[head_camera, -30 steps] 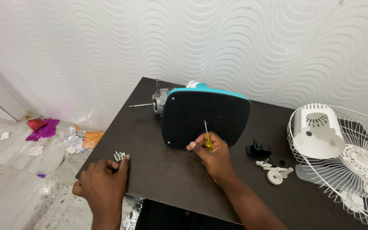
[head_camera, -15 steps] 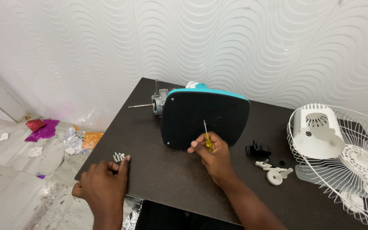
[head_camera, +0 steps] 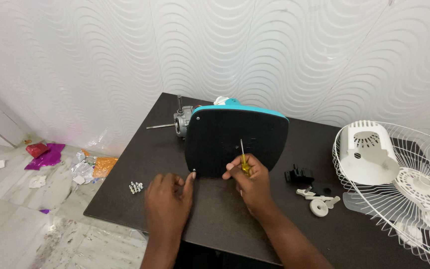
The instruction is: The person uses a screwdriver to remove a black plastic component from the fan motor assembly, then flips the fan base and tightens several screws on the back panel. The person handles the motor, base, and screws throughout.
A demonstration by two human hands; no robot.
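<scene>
Standing on its edge near the middle of the dark brown surface is a flat black panel with a teal rim, its dark face turned toward the camera; a grey metal motor with a thin protruding shaft sits touching its far left side. The right hand has its fingers closed around a small yellow-handled screwdriver, the metal blade pointing up against the lower middle of the panel face. The left hand rests on the surface in front of the panel, fingers loosely spread and holding nothing visible, with the index fingertip touching the panel's lower left corner. A small cluster of silver screws lies near the left edge of the surface, just left of the left hand. To the right of the right hand lie a small black plastic piece and several white plastic knobs and fasteners. Further right, a white wire fan guard lies flat with a white plastic motor housing on it. Crumpled coloured foil scraps litter the floor at left.
</scene>
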